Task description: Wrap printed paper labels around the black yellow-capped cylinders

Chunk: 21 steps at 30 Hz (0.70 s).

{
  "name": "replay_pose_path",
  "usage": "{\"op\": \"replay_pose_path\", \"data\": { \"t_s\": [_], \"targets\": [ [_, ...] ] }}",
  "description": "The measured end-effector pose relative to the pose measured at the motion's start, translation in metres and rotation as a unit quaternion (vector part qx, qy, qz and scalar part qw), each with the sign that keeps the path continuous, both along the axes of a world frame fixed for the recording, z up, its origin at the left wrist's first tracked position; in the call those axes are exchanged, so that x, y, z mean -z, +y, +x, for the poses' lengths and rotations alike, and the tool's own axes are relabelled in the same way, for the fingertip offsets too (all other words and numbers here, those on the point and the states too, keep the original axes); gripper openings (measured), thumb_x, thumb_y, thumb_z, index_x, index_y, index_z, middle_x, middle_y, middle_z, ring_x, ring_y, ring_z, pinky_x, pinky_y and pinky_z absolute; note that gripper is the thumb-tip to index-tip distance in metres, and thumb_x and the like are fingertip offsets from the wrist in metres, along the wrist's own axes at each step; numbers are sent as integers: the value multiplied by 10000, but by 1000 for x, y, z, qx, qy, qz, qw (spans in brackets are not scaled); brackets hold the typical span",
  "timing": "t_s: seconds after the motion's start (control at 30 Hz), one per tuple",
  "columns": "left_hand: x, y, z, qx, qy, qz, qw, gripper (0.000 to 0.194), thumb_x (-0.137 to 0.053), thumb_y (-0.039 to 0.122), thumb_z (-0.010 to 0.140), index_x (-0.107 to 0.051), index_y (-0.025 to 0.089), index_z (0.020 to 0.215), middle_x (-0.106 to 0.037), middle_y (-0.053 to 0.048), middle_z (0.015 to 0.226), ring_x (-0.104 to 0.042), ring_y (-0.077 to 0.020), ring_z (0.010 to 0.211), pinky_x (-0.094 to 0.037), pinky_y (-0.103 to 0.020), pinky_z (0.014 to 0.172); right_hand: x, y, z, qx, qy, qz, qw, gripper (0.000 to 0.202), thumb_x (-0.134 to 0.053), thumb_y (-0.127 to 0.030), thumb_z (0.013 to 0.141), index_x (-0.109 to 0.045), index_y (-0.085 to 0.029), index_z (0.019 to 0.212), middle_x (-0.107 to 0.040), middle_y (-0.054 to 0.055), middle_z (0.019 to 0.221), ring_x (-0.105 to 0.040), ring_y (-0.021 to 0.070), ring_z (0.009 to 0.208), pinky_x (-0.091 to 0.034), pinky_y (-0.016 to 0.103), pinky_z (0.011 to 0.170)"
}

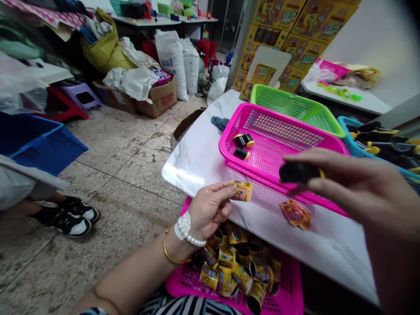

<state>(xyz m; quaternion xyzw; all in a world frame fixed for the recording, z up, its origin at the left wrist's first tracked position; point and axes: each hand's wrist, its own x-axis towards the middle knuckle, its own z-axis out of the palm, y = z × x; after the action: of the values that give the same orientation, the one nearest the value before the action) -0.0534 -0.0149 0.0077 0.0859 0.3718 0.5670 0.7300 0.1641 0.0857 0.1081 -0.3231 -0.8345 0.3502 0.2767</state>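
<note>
the left hand (213, 202) pinches a small, flat yellow printed sleeve (243, 191) between thumb and forefinger, its other fingers curled; the sleeve looks thin and glossy, and it is over the white, grey-veined tabletop (193, 151). the right hand (357, 188), blurred, grasps a stubby black cylinder (297, 172) with a yellow edge between thumb and fingers, above the near rim of a pink plastic basket (223, 144). inside that perforated basket, three short black pieces (241, 153) with yellow ends lie together near its left end. a crinkled heap of orange printed sleeves (295, 214) lies on the tabletop beneath the right hand. behind the pink basket is a lattice-walled green basket (295, 101). below the table edge, a second pink basket (290, 284) holds a jumbled pile of yellow-wrapped tubes (226, 256), some showing round, dark ends. a smooth-beaded white bracelet (190, 236) and a thin gold-coloured bangle (166, 250) circle the left wrist.
</note>
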Motion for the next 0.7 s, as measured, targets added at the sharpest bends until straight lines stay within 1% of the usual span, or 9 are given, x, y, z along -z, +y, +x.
{"op": "replay_pose_path", "data": {
  "t_s": [0.03, 0.1, 0.17, 0.27, 0.37, 0.47, 0.57, 0.63, 0.7],
  "targets": [
    [0, 0, 3, 5, 0, 0, 1000, 158, -782, 172, 816, -698, 76, 908, -686, 0, 710, -402, 25, 348, -186, -117, 316, 6, -21, 7, -9, 25, -53, 998, 339, -774, -429, 857, -771, -356, 1188, -769, 59, 992, -732, 200, 669, -623, 328, 535],
    [-1, 0, 8, 19, -4, 1, 1000, 158, -782, 174, 822, -702, 76, 917, -670, 13, 680, -411, 20, 348, -202, -114, 318, 26, -55, 15, 27, 73, -127, 989, 366, -800, -401, 844, -765, -365, 1207, -759, 60, 983, -689, 165, 569, -611, 307, 473],
    [-2, 0, 14, 30, -7, 2, 1000, 145, -770, 171, 834, -702, 80, 923, -651, 26, 647, -411, 16, 344, -217, -109, 318, 50, -75, 16, 81, 142, -184, 969, 428, -796, -390, 848, -733, -345, 1269, -751, 59, 972, -661, 143, 520, -582, 277, 415],
    [-2, 0, 21, 43, -8, 1, 999, 105, -745, 162, 852, -691, 79, 884, -620, 33, 610, -406, 13, 339, -224, -103, 316, 75, -83, 8, 134, 249, -246, 927, 438, -794, -436, 837, -745, -299, 1250, -741, 48, 862, -652, 145, 503, -535, 244, 362],
    [-2, 1, 27, 64, -27, -3, 998, 81, -715, 139, 858, -670, 80, 826, -600, 29, 610, -416, 14, 351, -208, -101, 318, 86, -82, 1, 148, 293, -266, 906, 383, -791, -463, 832, -784, -271, 1164, -708, 26, 698, -624, 144, 479, -535, 243, 378],
    [-4, 2, 30, 79, -52, 0, 996, 86, -700, 129, 854, -654, 85, 796, -609, 14, 650, -419, 18, 369, -209, -102, 327, 90, -84, 1, 154, 288, -251, 911, 358, -770, -440, 859, -777, -268, 1173, -686, 11, 664, -625, 150, 511, -543, 258, 419],
    [-5, 3, 30, 81, -65, 1, 995, 109, -703, 123, 841, -640, 91, 757, -557, 39, 605, -400, 17, 366, -217, -104, 335, 90, -88, 6, 181, 211, -199, 940, 353, -742, -354, 895, -745, -269, 1237, -678, -4, 695, -624, 143, 535, -562, 282, 497],
    [-4, 4, 29, 90, -61, 6, 994, 108, -700, 126, 843, -643, 83, 761, -576, 30, 632, -396, 22, 364, -205, -109, 333, 86, -88, 9, 203, 135, -120, 962, 351, -749, -308, 888, -743, -275, 1238, -690, 4, 777, -635, 141, 580, -564, 283, 539],
    [-2, 5, 29, 99, -48, 14, 994, 114, -708, 141, 845, -647, 76, 775, -621, 3, 695, -407, 27, 368, -188, -115, 331, 79, -85, 11, 200, 65, -8, 978, 343, -773, -284, 863, -755, -288, 1206, -711, 31, 925, -672, 160, 711, -569, 281, 594]
  ]
}}
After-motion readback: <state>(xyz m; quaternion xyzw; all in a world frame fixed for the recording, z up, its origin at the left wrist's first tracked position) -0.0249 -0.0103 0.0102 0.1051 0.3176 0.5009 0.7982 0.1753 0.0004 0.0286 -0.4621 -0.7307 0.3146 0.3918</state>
